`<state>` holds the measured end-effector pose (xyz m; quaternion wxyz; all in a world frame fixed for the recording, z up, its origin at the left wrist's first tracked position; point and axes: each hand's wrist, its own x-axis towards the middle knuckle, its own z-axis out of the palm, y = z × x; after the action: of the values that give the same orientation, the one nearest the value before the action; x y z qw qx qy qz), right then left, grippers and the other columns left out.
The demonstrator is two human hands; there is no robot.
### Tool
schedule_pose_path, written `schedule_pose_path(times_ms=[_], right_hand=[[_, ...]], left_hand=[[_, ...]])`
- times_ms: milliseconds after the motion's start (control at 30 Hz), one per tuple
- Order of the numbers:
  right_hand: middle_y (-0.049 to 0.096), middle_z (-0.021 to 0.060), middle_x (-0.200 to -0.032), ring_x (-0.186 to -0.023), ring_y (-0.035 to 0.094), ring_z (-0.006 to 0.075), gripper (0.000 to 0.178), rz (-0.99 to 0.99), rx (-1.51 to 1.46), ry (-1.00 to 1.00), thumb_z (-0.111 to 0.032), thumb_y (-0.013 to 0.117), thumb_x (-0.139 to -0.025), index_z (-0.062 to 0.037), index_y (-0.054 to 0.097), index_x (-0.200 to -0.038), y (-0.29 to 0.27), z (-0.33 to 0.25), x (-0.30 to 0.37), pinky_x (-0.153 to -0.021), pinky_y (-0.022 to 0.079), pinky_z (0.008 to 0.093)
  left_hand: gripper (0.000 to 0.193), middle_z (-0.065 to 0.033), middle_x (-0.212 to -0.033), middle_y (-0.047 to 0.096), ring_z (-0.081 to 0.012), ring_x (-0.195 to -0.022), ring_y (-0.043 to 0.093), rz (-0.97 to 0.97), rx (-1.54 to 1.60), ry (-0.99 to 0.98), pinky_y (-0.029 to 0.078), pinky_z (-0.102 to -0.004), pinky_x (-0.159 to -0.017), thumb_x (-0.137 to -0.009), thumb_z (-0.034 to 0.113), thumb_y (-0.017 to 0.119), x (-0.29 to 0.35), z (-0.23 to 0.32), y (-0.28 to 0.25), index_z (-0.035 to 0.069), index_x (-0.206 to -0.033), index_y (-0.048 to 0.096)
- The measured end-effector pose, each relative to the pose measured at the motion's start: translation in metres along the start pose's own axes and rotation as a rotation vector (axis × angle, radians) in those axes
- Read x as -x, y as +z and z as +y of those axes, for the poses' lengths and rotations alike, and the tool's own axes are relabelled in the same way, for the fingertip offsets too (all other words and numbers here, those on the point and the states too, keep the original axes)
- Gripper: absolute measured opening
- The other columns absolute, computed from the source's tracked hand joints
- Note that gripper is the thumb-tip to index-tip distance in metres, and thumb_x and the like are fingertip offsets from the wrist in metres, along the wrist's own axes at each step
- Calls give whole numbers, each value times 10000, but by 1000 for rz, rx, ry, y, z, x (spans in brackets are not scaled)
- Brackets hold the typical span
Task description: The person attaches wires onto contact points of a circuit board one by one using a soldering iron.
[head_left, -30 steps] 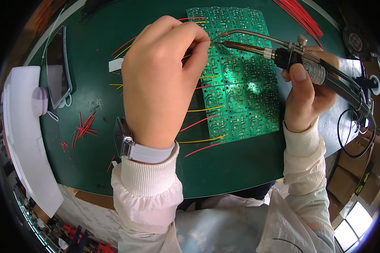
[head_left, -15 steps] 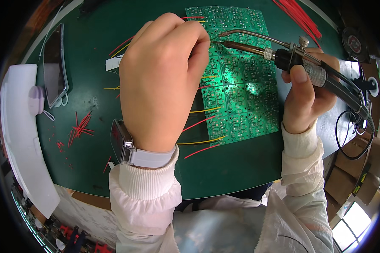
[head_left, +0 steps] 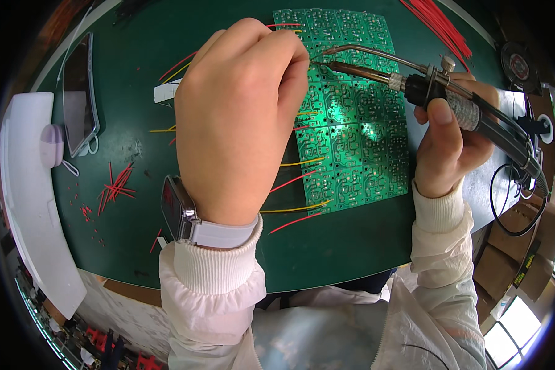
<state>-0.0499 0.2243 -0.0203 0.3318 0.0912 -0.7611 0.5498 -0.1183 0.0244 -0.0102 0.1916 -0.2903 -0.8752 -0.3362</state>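
We see our left hand (head_left: pixel 240 117) pinched shut over the green printed circuit panel (head_left: pixel 351 123) — what it pinches is hidden. Our right hand (head_left: pixel 450 142), at three o'clock, grips a black-handled soldering iron (head_left: pixel 413 83); its long axis points toward nine o'clock — tip just beside the left fingertips (head_left: pixel 299 61).

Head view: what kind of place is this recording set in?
Most likely an electronics assembly or soldering bench. The right hand holds a soldering iron over a green circuit board panel on a dark green mat, with cut red wire pieces scattered nearby.
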Motion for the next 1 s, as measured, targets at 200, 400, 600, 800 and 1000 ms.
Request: schedule_pose_path(times_ms=[200,400,600,800,1000], right_hand=[[584,106,-882,-725,515,123,341,20,5,7,-118,734,-778,46,510,-975,-1,-2,1,-667,427,241],[585,107,-884,-738,520,120,345,21,-5,-1,-128,736,-784,41,512,-985,-1,-3,0,-688,432,245],[588,102,-849,-685,535,137,251,159,36,35,-100,660,-811,28,522,-978,4,-6,-3,-591,429,251],[623,69,-709,-599,567,106,186,384,-83,-51,-85,690,-827,23,611,-957,0,-6,-22,-560,454,226],[639,149,-771,-667,594,191,173,564,69,-126,-62,584,-867,91,633,-931,-55,5,-37,-628,473,279]], left_hand=[[116,-53,-760,615,-144,-636,579,0,-1,-1,462,-231,-589,-733,-56,675,0,1,2,12,-816,630],[118,-53,-760,614,-148,-631,580,9,6,6,462,-235,-584,-731,-52,679,0,0,1,14,-815,628],[120,-60,-769,613,-167,-640,594,13,-25,42,470,-245,-593,-745,-42,685,1,-2,1,14,-837,631],[101,-78,-802,623,-183,-687,640,-10,21,6,499,-263,-631,-775,-26,684,4,1,1,-3,-859,633],[64,-82,-814,606,-228,-660,618,-8,60,-14,491,-308,-604,-800,4,667,10,11,14,17,-849,628]])
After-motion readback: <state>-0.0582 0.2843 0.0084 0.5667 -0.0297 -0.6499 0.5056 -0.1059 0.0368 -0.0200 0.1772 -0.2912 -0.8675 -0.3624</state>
